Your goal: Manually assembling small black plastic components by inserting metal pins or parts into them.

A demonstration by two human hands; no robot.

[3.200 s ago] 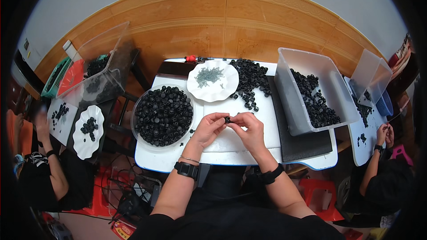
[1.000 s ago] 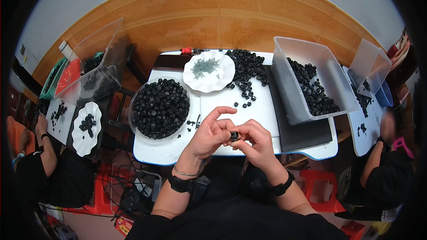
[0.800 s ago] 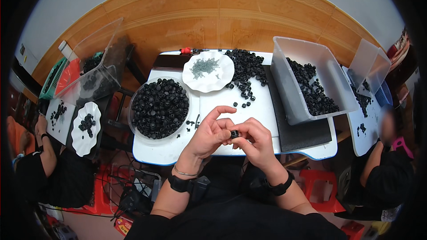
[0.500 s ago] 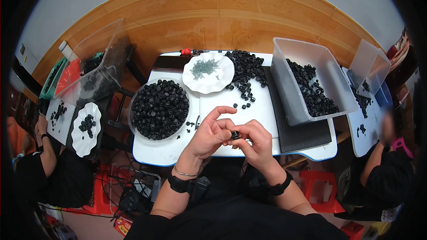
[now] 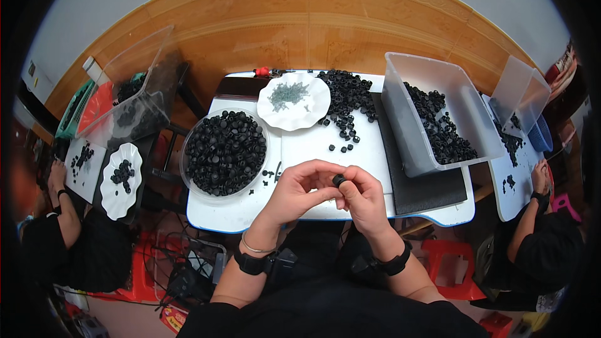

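A small black round plastic part (image 5: 339, 180) sits at the fingertips of my two hands, above the table's near edge. My right hand (image 5: 365, 199) pinches it between thumb and fingers. My left hand (image 5: 297, 190) is curved toward it, its index fingertip against the part and its thumb close to the right fingers; the exact contact is partly hidden. To the left, a clear round tub (image 5: 183, 161) is heaped with black round caps (image 5: 226, 150). Beyond my hands, a white scalloped plate (image 5: 294, 122) carries small translucent pieces (image 5: 288, 94). Loose black parts (image 5: 346, 94) lie in a pile beside it.
On the right, a translucent bin (image 5: 410, 144) of black parts rests on a dark foam mat (image 5: 432, 193). The white table (image 5: 216, 209) backs onto a wood panel (image 5: 350, 19). Co-workers sit at both sides, near red stools (image 5: 447, 253). Cables (image 5: 166, 256) hang at lower left.
The black part has moved slightly right and up, now in the right hand's pinch. My left index finger has come down from its raised pose onto it. At right, the co-worker's hand has lowered.
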